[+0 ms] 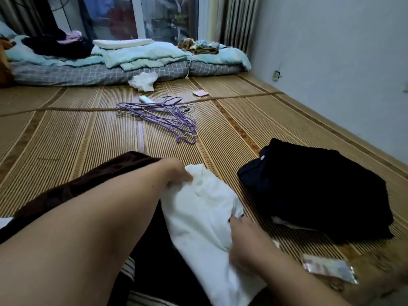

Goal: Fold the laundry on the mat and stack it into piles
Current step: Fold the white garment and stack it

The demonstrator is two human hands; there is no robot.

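Woven mat (88, 133) covers the floor. Near its front edge lies a white garment (198, 217), the left hand (178, 173) pinching its far end and the right hand (245, 239) gripping its right side. Likely mid-fold; next it needs squaring, then stacking by the dark pile (320, 195).

1. Woven straw-coloured bamboo mat (66, 133) with brown bands, spread over the floor.
2. Tangle of purple wire hangers (167, 120) mid-mat.
3. Crumpled white cloth (144, 80) and small pink pad (201, 93) farther back.
4. Folded black clothing pile (320, 195) at right, shiny foil packet (329, 269) near it.
5. White cotton garment (198, 217) overlapping dark brown fleece cloth (88, 184) in front.
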